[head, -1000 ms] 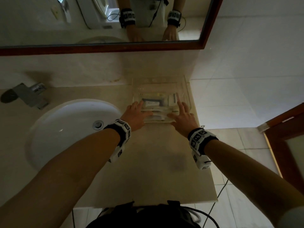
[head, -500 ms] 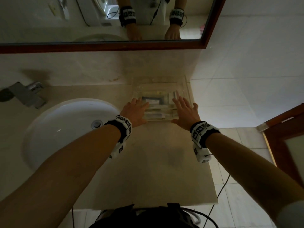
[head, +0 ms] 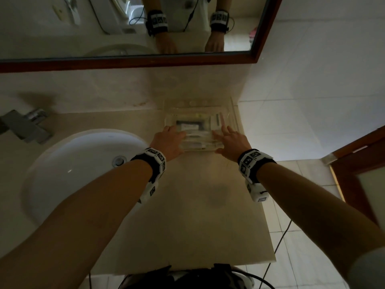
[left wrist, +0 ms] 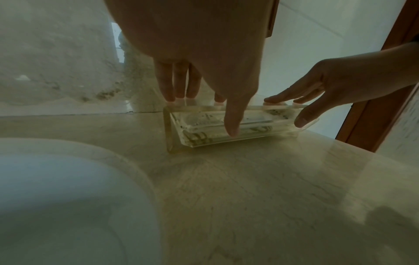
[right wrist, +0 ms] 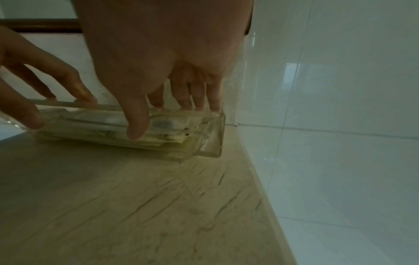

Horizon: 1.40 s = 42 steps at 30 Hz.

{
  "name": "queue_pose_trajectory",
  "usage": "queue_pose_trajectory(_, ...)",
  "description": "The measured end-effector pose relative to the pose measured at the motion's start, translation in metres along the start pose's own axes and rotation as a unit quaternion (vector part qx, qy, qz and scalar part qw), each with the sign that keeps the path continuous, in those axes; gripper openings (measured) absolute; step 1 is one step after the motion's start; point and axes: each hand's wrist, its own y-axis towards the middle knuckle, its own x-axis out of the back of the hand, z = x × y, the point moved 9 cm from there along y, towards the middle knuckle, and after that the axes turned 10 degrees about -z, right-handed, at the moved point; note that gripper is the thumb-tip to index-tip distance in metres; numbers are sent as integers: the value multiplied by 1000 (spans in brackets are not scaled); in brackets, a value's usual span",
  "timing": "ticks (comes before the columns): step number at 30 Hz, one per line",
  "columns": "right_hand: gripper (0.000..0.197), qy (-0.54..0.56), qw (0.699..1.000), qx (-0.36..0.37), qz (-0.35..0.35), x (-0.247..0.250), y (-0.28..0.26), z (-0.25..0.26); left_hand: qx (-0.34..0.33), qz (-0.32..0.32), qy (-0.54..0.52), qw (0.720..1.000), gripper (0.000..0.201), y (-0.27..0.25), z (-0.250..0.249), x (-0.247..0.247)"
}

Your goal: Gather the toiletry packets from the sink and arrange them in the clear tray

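Observation:
The clear tray (head: 233, 119) stands on the counter against the back wall, near the right corner. Several toiletry packets (head: 189, 127) lie flat inside it, also visible as packets (right wrist: 165, 125) through the clear front wall. My left hand (head: 169, 140) is at the tray's left end, fingers straight over the tray and thumb (left wrist: 231, 125) pressing the front wall. At the right end my right hand (head: 231, 140) lies the same way, its thumb (right wrist: 136, 125) on the front wall and the index finger stretched over the packets. Neither hand holds a packet.
A white sink basin (head: 73, 167) with a metal drain lies left of the tray, with a grey faucet (head: 25, 126) behind it. The framed mirror (head: 125, 28) hangs above. The counter's edge runs just right of the tray, beside a tiled wall and a wooden door frame (head: 364, 153).
Half a second ago both hands lay spread over the tray; the fingers have drawn together and the thumbs now sit on its front wall. The tray has barely moved.

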Motion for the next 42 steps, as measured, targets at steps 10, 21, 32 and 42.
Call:
queue_pose_trajectory(10,47,-27,1000,-7,-9,-2,9,0,12,-21,-8,1000,42,3,2,8)
queue_pose_trajectory(21,44,-59,998,4,-10,-5,12,2,-16,-47,21,999,35,5,2,11)
queue_pose_trajectory(32,44,-56,998,-13,-17,-11,12,0,19,-67,2,998,34,4,2,6)
queue_pose_trajectory(42,41,-5,999,-37,-17,2,8,4,54,-10,-73,996,43,-4,3,2)
